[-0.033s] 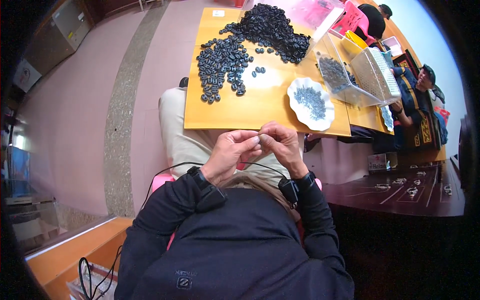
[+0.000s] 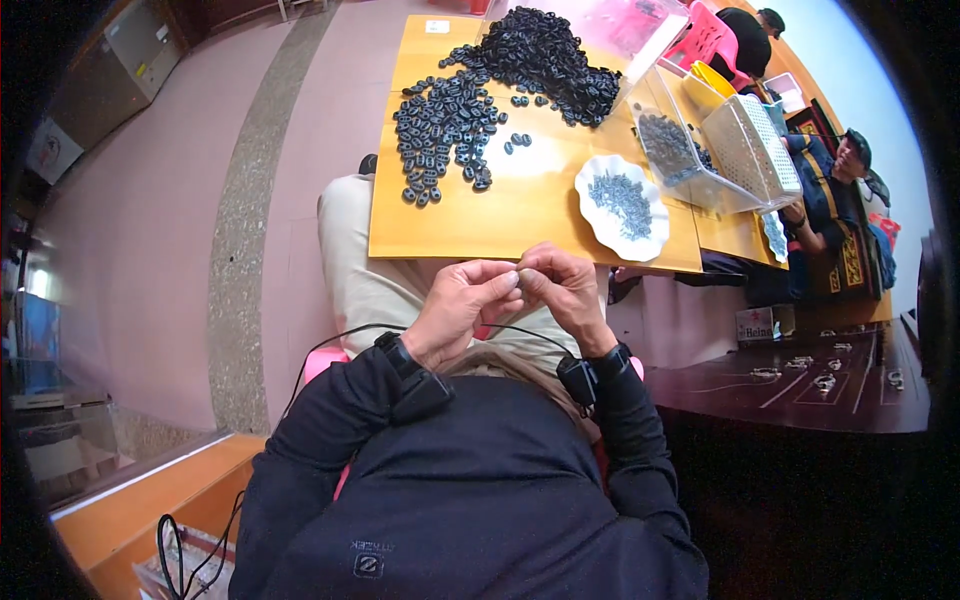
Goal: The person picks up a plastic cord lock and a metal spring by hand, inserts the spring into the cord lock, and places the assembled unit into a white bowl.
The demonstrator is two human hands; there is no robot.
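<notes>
My left hand [image 2: 462, 308] and my right hand [image 2: 566, 292] meet in front of the table's near edge, above my lap. Thumbs and index fingers of both are pinched together, tip to tip. Whatever they hold is too small and too covered to make out. Beyond them, on the yellow wooden table [image 2: 450, 228], lie loose black oval pieces with holes [image 2: 440, 130]. Farther back is a big heap of black pieces [image 2: 545, 60]. To the right of my hands stands a white scalloped dish [image 2: 592, 212] holding many small grey parts [image 2: 620, 203].
A clear plastic bin [image 2: 720, 195] with dark pieces and a white perforated basket [image 2: 755, 150] stand at the right. A co-worker [image 2: 835, 180] sits beyond them. A pink chair [image 2: 708, 45] is at the far right. Black cables [image 2: 350, 330] run near my wrists.
</notes>
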